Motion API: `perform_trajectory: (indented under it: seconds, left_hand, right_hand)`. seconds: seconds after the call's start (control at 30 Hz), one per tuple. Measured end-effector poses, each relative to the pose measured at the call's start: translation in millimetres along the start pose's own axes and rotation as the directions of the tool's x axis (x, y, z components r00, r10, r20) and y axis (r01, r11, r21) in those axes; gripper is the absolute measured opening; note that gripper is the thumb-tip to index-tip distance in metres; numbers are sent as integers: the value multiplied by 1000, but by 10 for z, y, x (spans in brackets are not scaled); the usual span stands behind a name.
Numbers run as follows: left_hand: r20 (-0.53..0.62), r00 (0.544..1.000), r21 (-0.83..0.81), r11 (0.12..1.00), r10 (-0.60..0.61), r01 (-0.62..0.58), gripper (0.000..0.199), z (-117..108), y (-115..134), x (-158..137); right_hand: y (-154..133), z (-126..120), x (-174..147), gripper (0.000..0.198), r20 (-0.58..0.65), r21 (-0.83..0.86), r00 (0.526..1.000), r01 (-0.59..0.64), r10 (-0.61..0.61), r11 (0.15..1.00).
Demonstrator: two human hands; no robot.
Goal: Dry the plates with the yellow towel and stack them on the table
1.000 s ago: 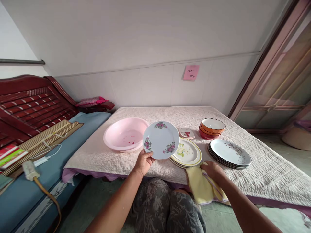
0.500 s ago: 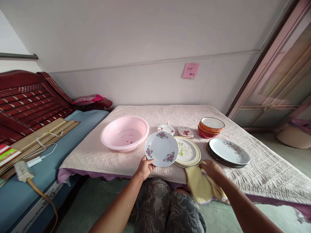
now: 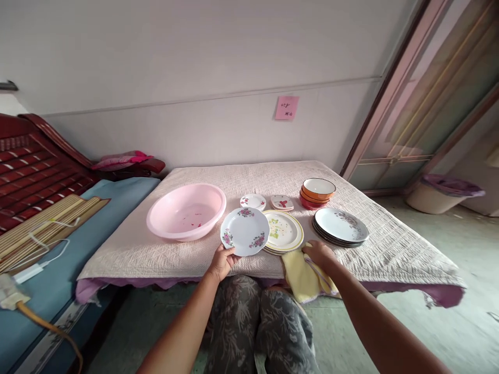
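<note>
My left hand [image 3: 223,261] grips the lower left rim of a white plate with pink flowers [image 3: 245,231], held tilted toward me. My right hand [image 3: 318,253] is closed on a yellow cloth [image 3: 302,278] that hangs over the table's front edge. Just behind that hand lies a stack of yellow-rimmed plates [image 3: 281,244], partly covered by the flowered plate. To its right is a stack of oval dark-edged plates [image 3: 341,224]. Small flowered plates [image 3: 253,201] and small squarish dishes [image 3: 281,202] sit farther back.
A large pink basin [image 3: 187,210] stands on the left of the cloth-covered table [image 3: 405,244]. Orange and red bowls [image 3: 317,191] are stacked at the back right. A wooden bench with a blue cushion [image 3: 93,218] is at the left; a bin [image 3: 436,195] stands on the floor at right.
The view has turned to the right, so everything sits farther left in the picture. Both hands keep their hold on the flowered plate and the yellow cloth.
</note>
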State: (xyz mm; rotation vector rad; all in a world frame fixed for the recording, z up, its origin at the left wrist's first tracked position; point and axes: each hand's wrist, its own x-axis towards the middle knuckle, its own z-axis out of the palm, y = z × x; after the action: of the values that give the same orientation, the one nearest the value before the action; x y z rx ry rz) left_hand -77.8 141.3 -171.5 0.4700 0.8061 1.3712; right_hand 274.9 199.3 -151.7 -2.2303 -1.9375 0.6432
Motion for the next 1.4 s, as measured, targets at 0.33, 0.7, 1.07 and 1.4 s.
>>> perform_trajectory:
  seconds: [0.33,0.7,1.07,1.4]
  left_hand:
    - [0,1000,12,1000,9,-9,59,40,82,-26]
    - [-42,999,7,1000,-6,6,52,210,187,-135]
    - [-65,998,-19,1000,23,-24,56,330,233,-236]
    - [-66,998,-19,1000,24,-25,54,241,175,-186]
  right_hand:
    - [-71,-36,-25,34,-10,53,998,-66,66,996]
    - [-280,-245,-230,32,6,56,998,-66,66,996]
    - [-405,-364,-350,26,-13,53,999,-32,33,998]
    - [-267,-247,-186,21,0,70,1000,18,-18,997]
